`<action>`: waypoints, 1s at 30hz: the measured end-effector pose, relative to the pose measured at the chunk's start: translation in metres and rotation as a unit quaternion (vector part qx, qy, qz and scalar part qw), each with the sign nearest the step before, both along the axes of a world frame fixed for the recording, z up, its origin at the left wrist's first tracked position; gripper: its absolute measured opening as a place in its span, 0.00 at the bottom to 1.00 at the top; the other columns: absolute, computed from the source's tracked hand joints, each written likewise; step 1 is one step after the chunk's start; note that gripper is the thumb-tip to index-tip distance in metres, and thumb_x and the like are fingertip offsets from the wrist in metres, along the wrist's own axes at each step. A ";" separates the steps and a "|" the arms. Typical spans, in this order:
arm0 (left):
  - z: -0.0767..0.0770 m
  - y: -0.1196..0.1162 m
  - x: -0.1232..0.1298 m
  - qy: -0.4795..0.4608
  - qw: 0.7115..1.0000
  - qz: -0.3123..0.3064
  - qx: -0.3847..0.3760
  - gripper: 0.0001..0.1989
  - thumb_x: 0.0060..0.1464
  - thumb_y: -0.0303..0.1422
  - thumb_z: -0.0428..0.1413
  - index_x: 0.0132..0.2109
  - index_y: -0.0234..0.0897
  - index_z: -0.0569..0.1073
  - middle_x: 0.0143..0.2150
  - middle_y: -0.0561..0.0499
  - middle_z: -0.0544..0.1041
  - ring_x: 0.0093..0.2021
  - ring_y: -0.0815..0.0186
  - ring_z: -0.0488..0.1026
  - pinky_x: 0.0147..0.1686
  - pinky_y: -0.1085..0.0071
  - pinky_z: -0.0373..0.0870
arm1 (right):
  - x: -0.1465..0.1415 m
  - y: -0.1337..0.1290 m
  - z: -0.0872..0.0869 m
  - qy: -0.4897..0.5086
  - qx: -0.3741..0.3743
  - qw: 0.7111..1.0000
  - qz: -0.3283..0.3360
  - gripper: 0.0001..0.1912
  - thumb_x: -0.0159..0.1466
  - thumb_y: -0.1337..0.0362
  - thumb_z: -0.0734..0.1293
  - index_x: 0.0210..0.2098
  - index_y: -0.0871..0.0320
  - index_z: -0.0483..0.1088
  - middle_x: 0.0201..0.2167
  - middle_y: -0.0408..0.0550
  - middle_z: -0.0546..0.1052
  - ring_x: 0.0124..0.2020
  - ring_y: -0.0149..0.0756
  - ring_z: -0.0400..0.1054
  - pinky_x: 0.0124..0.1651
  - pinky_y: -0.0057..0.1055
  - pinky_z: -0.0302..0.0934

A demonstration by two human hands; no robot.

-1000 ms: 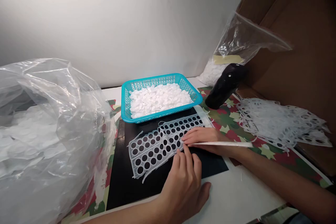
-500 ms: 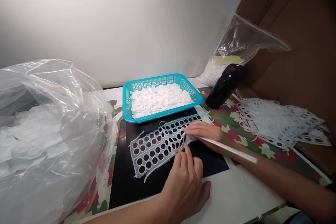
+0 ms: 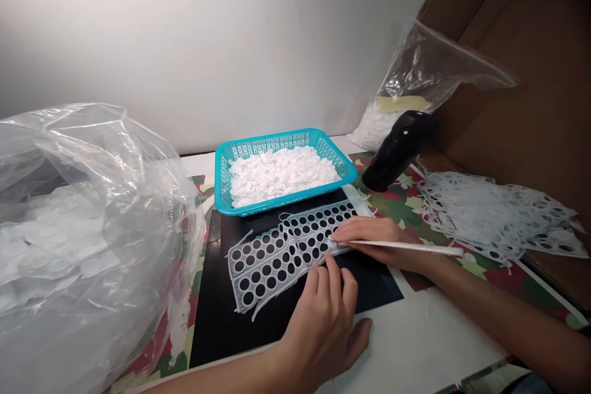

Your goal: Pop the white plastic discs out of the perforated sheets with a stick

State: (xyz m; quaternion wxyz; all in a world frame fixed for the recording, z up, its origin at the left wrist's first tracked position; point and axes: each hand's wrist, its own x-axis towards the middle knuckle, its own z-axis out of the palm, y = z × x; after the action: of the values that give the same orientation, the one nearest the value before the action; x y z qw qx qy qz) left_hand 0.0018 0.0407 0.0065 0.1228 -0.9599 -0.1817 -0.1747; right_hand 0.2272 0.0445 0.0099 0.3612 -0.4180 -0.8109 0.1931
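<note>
A translucent sheet with rows of round holes [image 3: 263, 275] lies on a black mat [image 3: 210, 320], its middle slightly buckled. My right hand [image 3: 372, 236] is closed around a slim white stick [image 3: 410, 247], which points back over my wrist; its tip, at the sheet's right part, is mostly hidden by my fingers. My left hand [image 3: 323, 314] is open, fingertips touching the sheet's near edge and thumb apart. Just behind the sheet stands a turquoise basket [image 3: 258, 208] holding many small white discs [image 3: 286, 173].
A large clear bag [image 3: 133, 154] of white pieces fills the left side. At right are a pile of punched sheets [image 3: 489, 215], a black device [image 3: 392, 151] standing tilted, and a clear bag [image 3: 369, 129] of white pieces. Cardboard [image 3: 521, 129] walls the right; a patterned cloth [image 3: 397, 203] covers the table.
The stick has swung to lie flatter, and my right hand has shifted slightly right. The sheet's strongly stretched holes near my fingertips look rounder. My left hand has stayed put.
</note>
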 end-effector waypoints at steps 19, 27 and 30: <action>0.002 0.005 -0.002 0.009 0.999 -0.018 -0.050 0.25 0.59 0.47 0.48 0.48 0.28 0.72 0.55 0.35 0.73 0.43 0.51 0.70 0.42 0.60 0.60 | 0.000 -0.001 0.000 -0.036 -0.018 0.998 0.039 0.10 0.69 0.67 0.63 0.47 0.58 0.74 0.47 0.52 0.78 0.51 0.36 0.70 0.56 0.37 0.65; 0.003 0.010 0.001 -0.004 0.995 -0.043 -0.090 0.21 0.56 0.45 0.49 0.40 0.29 0.73 0.45 0.35 0.75 0.39 0.52 0.67 0.38 0.62 0.61 | -0.004 -0.001 -0.007 -0.084 0.035 0.996 0.024 0.12 0.70 0.67 0.60 0.49 0.58 0.73 0.48 0.53 0.77 0.51 0.37 0.69 0.55 0.37 0.65; 0.002 0.009 0.002 -0.012 0.994 -0.047 -0.097 0.21 0.54 0.45 0.50 0.39 0.29 0.73 0.43 0.36 0.75 0.38 0.52 0.67 0.39 0.61 0.62 | -0.006 0.003 -0.011 -0.081 0.077 0.994 0.001 0.12 0.70 0.67 0.59 0.48 0.58 0.73 0.46 0.53 0.77 0.48 0.37 0.70 0.52 0.36 0.66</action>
State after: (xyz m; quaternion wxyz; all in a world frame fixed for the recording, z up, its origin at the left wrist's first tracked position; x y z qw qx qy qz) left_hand 0.0034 0.0500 0.0084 0.0189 -0.9726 -0.1541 -0.1731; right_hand 0.2209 0.0472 -0.0010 0.3248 -0.4021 -0.8506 0.0961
